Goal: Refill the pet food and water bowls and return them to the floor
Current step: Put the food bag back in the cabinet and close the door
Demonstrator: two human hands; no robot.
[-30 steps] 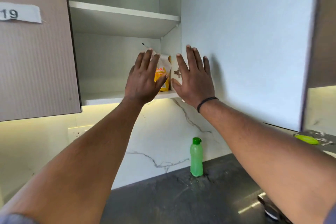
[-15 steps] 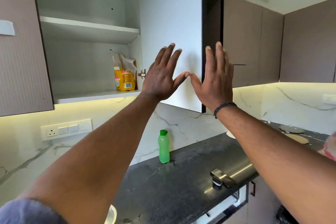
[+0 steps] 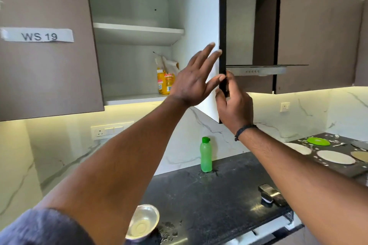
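Observation:
A yellow pet food bag (image 3: 165,79) stands on the lower shelf of the open wall cupboard, its top folded over. My left hand (image 3: 194,79) is raised flat, fingers straight, against the white inner face of the cupboard door (image 3: 201,26). My right hand (image 3: 233,101) grips the door's dark front edge, thumb on the inner side and fingers round the outer side. A green water bottle (image 3: 206,154) stands upright on the black counter by the wall. A steel bowl (image 3: 142,223) sits on the counter near the front edge, partly hidden by my left arm.
The cupboard door to the left is shut and bears a label reading WS 19. A chimney hood (image 3: 264,68) hangs to the right of the open door. Round flat breads (image 3: 335,157) and a green lid (image 3: 318,141) lie on the hob at right. A tap (image 3: 271,195) sits near the counter's front.
My right hand moved from flat beside the door to gripping its edge. My left hand stays flat on the inner face. The view shifted right and down, bringing the bowl and hob into sight.

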